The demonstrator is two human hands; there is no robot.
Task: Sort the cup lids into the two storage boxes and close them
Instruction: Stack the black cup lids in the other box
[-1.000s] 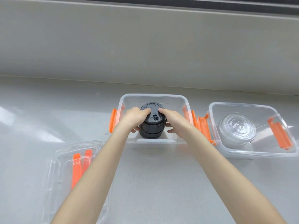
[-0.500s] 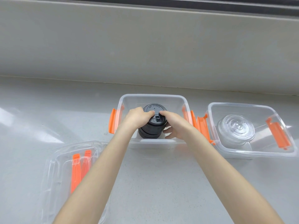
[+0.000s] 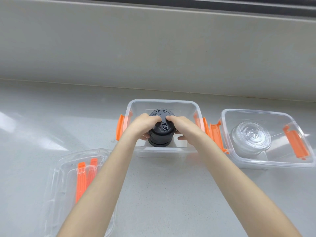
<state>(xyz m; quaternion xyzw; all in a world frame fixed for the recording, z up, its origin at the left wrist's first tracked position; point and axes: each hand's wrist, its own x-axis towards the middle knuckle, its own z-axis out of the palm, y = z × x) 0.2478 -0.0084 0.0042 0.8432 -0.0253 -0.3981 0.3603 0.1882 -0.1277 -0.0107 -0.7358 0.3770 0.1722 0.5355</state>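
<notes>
Landmark: the middle storage box [image 3: 164,106]. Black lid stack [image 3: 160,132] stands inside it, roughly centred on the floor, long axis vertical, top lid face-up. I've got both hands on it: left hand [image 3: 144,124] wraps the stack's left side, right hand [image 3: 182,125] the right side, thumbs meeting on the top lid, fingers curled round the flanks. Both closed on the stack, equally near.

Key relation: stack sits directly between and below the palms, so I judge release is a straight outward spread, then a lift clear of the box rim. Any sideways drag risks tipping the column.

Right of that box: second box [image 3: 266,115], open, clear lid stack [image 3: 251,137] in it. Front-left of the middle box: box covers [image 3: 68,177] with orange latches, lying on the counter [image 3: 162,194]. Neither box closed yet.
</notes>
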